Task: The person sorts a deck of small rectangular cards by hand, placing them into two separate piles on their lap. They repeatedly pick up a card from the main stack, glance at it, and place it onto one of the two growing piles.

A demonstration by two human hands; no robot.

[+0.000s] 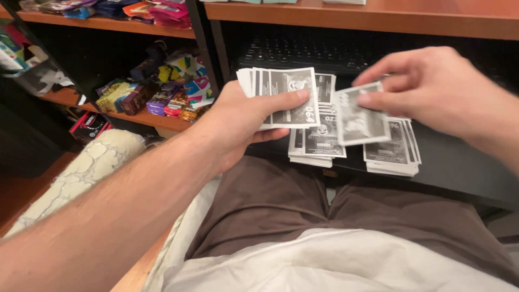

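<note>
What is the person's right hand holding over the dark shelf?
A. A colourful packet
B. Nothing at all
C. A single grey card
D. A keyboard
C: the right hand pinches a single grey card between thumb and fingers above the card piles on the dark shelf, while the left hand grips a fanned stack of cards.

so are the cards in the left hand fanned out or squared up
Fanned out: the cards in the left hand show several staggered edges at their left side, thumb pressed across the front card.
</note>
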